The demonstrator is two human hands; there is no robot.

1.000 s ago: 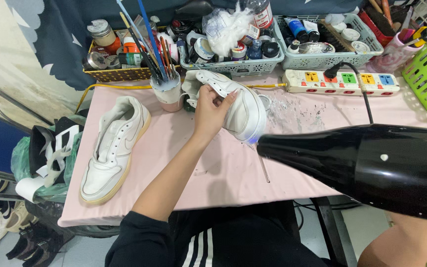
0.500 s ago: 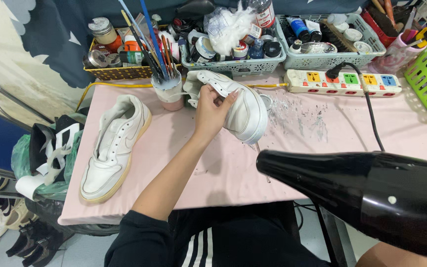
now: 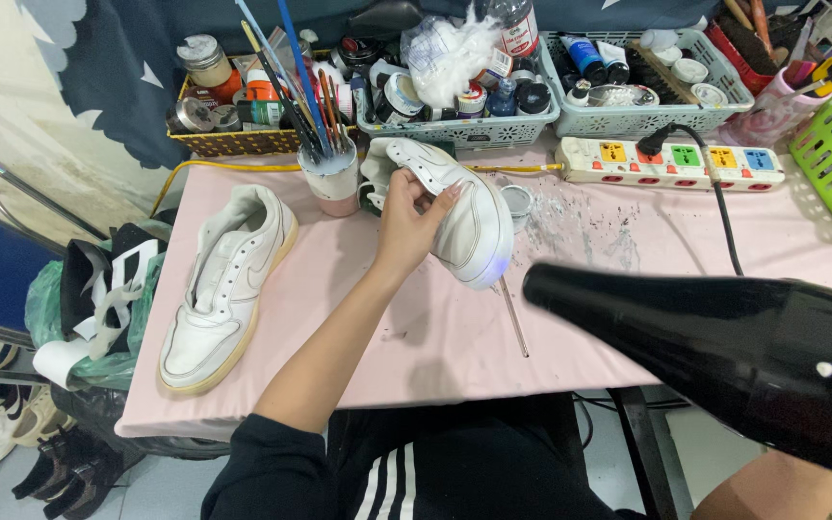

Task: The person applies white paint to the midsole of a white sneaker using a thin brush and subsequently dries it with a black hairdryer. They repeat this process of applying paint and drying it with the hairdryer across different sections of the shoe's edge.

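- Two white sneakers are in view: one held up over the pink table (image 3: 628, 260), one lying flat on it.
- Left hand (image 3: 406, 226): fingers (image 3: 440, 197) curled around the side of the held sneaker (image 3: 469, 217), thumb on its near side; the shoe is tilted, its toe pointing down toward the person.
- Black hair dryer (image 3: 724, 347): fills the lower right, its nozzle aimed at the toe just beyond the left fingertips, not touching it.
- Right hand: hidden behind the dryer body; how its fingers lie cannot be told.
- Second sneaker (image 3: 223, 284): well to the left of the left hand's fingers, sole down.
- Cup of brushes (image 3: 331, 178): just beyond and left of the fingers, near the held shoe's heel.
- Thin stick (image 3: 512, 318): on the table below the held shoe's toe.
- Power strip (image 3: 681, 164): far side of the table, right of the fingers, with the black cable plugged in.
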